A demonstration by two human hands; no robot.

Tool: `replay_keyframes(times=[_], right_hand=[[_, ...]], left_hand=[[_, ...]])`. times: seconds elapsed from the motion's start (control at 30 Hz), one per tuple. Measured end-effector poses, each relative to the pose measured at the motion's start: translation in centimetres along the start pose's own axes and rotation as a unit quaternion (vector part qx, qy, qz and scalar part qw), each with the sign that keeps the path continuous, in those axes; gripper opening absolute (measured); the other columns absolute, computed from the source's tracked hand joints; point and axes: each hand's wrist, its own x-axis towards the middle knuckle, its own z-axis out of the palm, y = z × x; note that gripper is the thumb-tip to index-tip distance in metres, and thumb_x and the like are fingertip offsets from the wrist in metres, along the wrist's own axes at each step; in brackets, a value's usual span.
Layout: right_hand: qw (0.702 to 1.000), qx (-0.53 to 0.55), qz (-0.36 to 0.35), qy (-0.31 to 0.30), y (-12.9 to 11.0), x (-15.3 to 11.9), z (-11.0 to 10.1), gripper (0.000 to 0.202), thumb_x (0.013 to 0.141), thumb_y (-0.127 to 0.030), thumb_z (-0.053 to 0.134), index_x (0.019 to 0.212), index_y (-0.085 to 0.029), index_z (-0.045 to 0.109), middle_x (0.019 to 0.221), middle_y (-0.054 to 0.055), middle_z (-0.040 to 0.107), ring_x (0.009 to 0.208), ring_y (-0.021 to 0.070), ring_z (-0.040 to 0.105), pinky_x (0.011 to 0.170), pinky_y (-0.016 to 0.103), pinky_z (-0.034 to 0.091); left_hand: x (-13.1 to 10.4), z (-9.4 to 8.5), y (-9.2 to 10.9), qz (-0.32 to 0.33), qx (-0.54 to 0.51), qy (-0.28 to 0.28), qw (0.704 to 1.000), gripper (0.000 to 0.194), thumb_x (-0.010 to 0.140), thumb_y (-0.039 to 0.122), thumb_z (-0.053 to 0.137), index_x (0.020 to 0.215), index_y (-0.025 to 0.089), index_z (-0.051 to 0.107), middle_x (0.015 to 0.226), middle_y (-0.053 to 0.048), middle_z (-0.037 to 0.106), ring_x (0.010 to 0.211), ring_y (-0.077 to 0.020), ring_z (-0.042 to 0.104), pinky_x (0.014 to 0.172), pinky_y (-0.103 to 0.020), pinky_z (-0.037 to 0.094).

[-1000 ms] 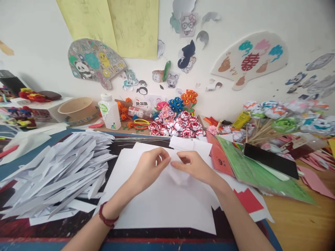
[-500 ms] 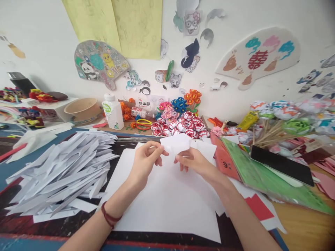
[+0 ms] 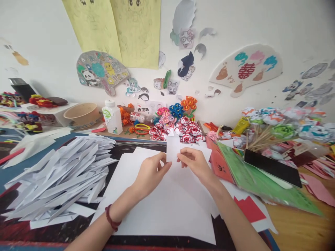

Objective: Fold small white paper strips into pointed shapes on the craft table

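A small white folded paper (image 3: pixel 172 148) stands upright between my two hands. My left hand (image 3: pixel 153 170) pinches its lower left edge between thumb and fingers. At its right edge is my right hand (image 3: pixel 192 161), with thumb and index finger closed on the paper's side. Both hands are held over large white sheets (image 3: pixel 162 209) that lie on the dark table mat. To the left lies a big heap of folded white paper strips (image 3: pixel 62 177).
Behind the sheets are red-and-white paper flowers (image 3: pixel 187 129), a white bottle (image 3: pixel 112 118) and a round bowl (image 3: pixel 81 115). On the right lie a green folder (image 3: pixel 261 177), a black phone (image 3: pixel 272 168), a red paper piece (image 3: pixel 250 209) and flowers on sticks (image 3: pixel 284 130).
The small paper, spread wider before, is now narrow and upright. My hands have come closer to it, and the head view has shifted slightly.
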Motion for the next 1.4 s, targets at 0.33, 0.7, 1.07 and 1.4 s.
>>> replay_keyframes(times=[0.33, 0.7, 1.07, 1.4], right_hand=[[0.998, 0.002, -0.005, -0.056, -0.6, -0.1, -0.5, 0.020, 0.080, -0.035, 0.058, 0.076, -0.016, 0.060, 0.069, 0.002, 0.062, 0.056, 0.0114, 0.052, 0.056, 0.025, 0.040], [0.987, -0.015, 0.077, -0.137, 0.0, -0.1, -0.6, 0.042, 0.080, -0.051, 0.056, 0.067, -0.012, 0.066, 0.065, 0.005, 0.061, 0.056, 0.0122, 0.051, 0.055, 0.026, 0.039], [0.992, 0.060, 0.036, -0.101, -0.6, -0.3, -0.6, 0.027, 0.075, -0.039, 0.067, 0.067, -0.014, 0.061, 0.059, 0.002, 0.059, 0.059, 0.0133, 0.053, 0.061, 0.027, 0.041], [0.995, 0.086, 0.021, -0.048, -1.1, -0.5, -0.5, 0.027, 0.072, -0.038, 0.070, 0.065, -0.014, 0.060, 0.059, 0.000, 0.055, 0.057, 0.0119, 0.050, 0.058, 0.026, 0.039]], left_hand=[[-0.4, -2.4, -0.6, 0.348, 0.368, 0.060, 0.860, 0.022, 0.092, 0.011, 0.036, 0.101, 0.018, 0.054, 0.090, -0.005, 0.066, 0.065, -0.0126, 0.056, 0.059, -0.028, 0.035], [-0.1, -2.5, -0.8, 0.422, 0.356, 0.045, 0.832, 0.021, 0.093, 0.010, 0.036, 0.096, 0.016, 0.056, 0.082, -0.004, 0.064, 0.064, -0.0118, 0.055, 0.055, -0.025, 0.039], [-0.2, -1.6, -1.1, 0.305, 0.297, 0.009, 0.905, 0.019, 0.093, 0.016, 0.038, 0.100, 0.021, 0.055, 0.094, -0.003, 0.061, 0.068, -0.0118, 0.056, 0.059, -0.023, 0.039], [-0.1, -1.6, -0.7, 0.187, 0.183, 0.022, 0.965, 0.023, 0.093, 0.018, 0.038, 0.111, 0.025, 0.051, 0.108, -0.004, 0.055, 0.074, -0.0111, 0.057, 0.065, -0.022, 0.044]])
